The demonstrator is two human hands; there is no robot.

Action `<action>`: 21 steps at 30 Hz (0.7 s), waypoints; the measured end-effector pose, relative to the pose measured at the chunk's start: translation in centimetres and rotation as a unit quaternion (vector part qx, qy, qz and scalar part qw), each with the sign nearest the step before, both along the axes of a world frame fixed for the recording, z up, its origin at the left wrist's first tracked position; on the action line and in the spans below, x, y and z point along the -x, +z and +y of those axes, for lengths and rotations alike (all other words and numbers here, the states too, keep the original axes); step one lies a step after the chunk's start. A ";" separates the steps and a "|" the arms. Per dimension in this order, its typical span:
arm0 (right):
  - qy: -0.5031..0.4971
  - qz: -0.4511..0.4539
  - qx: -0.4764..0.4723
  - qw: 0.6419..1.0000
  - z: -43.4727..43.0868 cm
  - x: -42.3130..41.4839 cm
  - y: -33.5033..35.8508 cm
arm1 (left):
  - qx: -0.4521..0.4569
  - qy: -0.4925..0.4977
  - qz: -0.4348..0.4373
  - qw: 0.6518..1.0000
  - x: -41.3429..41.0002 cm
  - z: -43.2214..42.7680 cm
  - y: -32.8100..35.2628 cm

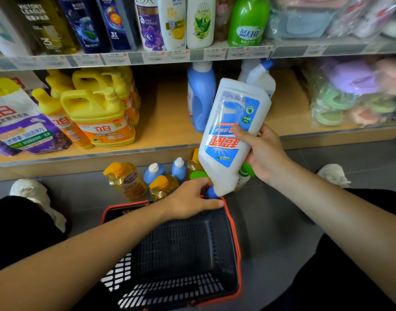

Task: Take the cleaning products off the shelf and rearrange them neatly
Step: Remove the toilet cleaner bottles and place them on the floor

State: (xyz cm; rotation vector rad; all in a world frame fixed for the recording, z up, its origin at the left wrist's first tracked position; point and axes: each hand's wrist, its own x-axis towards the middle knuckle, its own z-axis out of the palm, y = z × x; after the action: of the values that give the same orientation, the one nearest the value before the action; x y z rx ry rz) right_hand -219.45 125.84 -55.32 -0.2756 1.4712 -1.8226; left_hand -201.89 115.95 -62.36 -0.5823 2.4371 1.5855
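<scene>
Holding the white bottle point(233, 135) upside down is the main risk as I see it: my right grip point(263, 153) is wrapped round its lower body, thumb across the label, and my left grip point(190, 198) is curled round the blue cap point(211, 193) just above the far rim of the basket point(234, 232). The bottle is off the shelf point(165, 126), in the air between shelf and basket, cap down. If that cap is loose, or my left fingers twist it, cleaner could leak onto the basket and the floor. I cannot tell whether it is sealed. The plastic looks smooth, so a slack right grip could let the bottle slide down through my fingers. Just behind the cap stands the cluster of small bottles point(125, 178) on the floor; swinging the white bottle down carelessly could knock them over like skittles. Tilting it back toward the shelf could also clip the blue jug point(201, 102) standing near the edge.
</scene>
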 end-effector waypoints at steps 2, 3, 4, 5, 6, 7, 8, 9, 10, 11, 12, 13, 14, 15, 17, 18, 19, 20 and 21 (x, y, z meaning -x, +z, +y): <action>-0.019 -0.020 -0.008 1.000 0.3 0.5 -0.3 | 0.049 0.005 0.022 0.999 0.3 0.5 -0.4; -0.024 -0.035 -0.010 0.999 0.6 0.8 -0.4 | 0.076 0.017 0.033 0.996 0.4 0.6 -0.5; -0.029 -0.050 -0.007 0.998 0.8 1.1 -0.6 | 0.100 0.026 0.047 0.994 0.5 0.7 -0.5; -0.036 -0.063 -0.002 0.997 1.1 1.6 -0.8 | 0.123 0.029 0.069 0.990 0.6 0.7 -0.5; -0.045 -0.074 0.004 0.996 1.5 2.0 -1.1 | 0.142 0.019 0.095 0.985 0.7 0.6 -0.2; -0.053 -0.084 0.007 0.995 2.0 2.5 -1.2 | 0.153 0.001 0.122 0.981 0.9 0.4 0.3; -0.057 -0.091 0.006 0.994 2.6 3.1 -1.5 | 0.157 -0.022 0.144 0.977 1.2 0.2 0.8; -0.057 -0.096 0.000 0.994 3.5 3.6 -1.7 | 0.157 -0.045 0.158 0.974 1.5 0.0 1.4; -0.053 -0.099 -0.007 0.994 4.4 4.1 -2.0 | 0.156 -0.064 0.164 0.972 1.9 -0.2 1.9; -0.048 -0.101 -0.014 0.994 5.4 4.4 -2.3 | 0.153 -0.077 0.165 0.971 2.3 -0.3 2.4; -0.042 -0.101 -0.022 0.994 6.4 4.6 -2.6 | 0.146 -0.085 0.165 0.972 2.7 -0.3 2.9; -0.037 -0.097 -0.034 0.994 7.5 4.7 -3.0 | 0.137 -0.091 0.165 0.972 3.0 -0.1 3.4; -0.034 -0.085 -0.056 0.994 8.7 4.7 -3.3 | 0.127 -0.098 0.165 0.973 3.4 0.2 3.8; -0.031 -0.060 -0.091 0.994 9.8 4.7 -3.5 | 0.112 -0.104 0.162 0.975 3.8 0.5 4.1; -0.032 0.042 -0.196 0.979 12.1 4.7 -4.0 | 0.041 -0.104 0.146 0.983 4.5 1.3 4.7; -0.037 0.116 -0.257 0.959 13.2 4.9 -4.3 | -0.006 -0.100 0.135 0.986 4.9 1.6 4.8; -0.048 0.199 -0.314 0.927 14.5 5.1 -4.6 | -0.047 -0.093 0.122 0.987 5.3 1.9 5.0; -0.063 0.279 -0.345 0.894 15.6 5.3 -4.8 | -0.077 -0.089 0.109 0.987 5.7 2.3 5.0; -0.056 0.356 -0.343 0.867 16.4 5.3 -5.0 | -0.097 -0.088 0.097 0.987 6.1 2.6 4.9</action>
State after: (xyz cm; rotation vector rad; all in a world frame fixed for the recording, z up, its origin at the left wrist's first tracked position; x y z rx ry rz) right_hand -224.75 142.27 -60.29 -0.5373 2.5883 -1.1802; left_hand -207.99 118.57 -57.50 -0.1830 2.3485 1.8494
